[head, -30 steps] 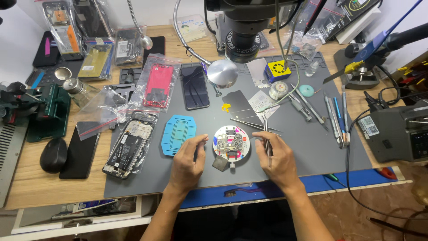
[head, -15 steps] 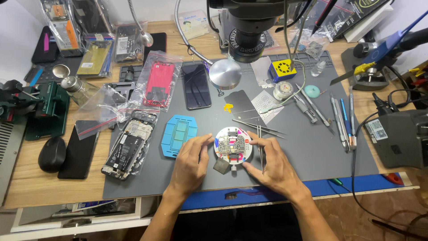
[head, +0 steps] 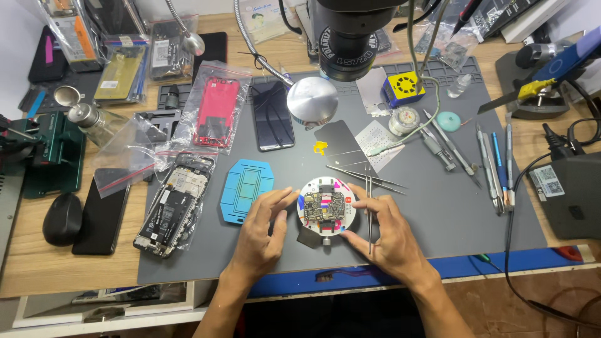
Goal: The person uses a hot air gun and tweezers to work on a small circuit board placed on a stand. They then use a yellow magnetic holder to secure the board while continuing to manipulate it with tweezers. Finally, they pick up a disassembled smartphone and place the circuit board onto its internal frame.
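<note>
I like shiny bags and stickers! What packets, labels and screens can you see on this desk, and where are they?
Clear plastic bag: upper left of the grey mat, holds a red phone shell.
Clear bag with yellow card: far left, rectangular.
Black phone screen: beside the red shell, dark, switched off.
White label: on the black box at right, small, square code.
Second dark phone: left edge, by the black mouse.

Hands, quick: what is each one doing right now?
Left hand: open, fingertips touching the round white circuit board holder.
Right hand: open, fingers curled around the holder's other side, gripping nothing else.
</note>
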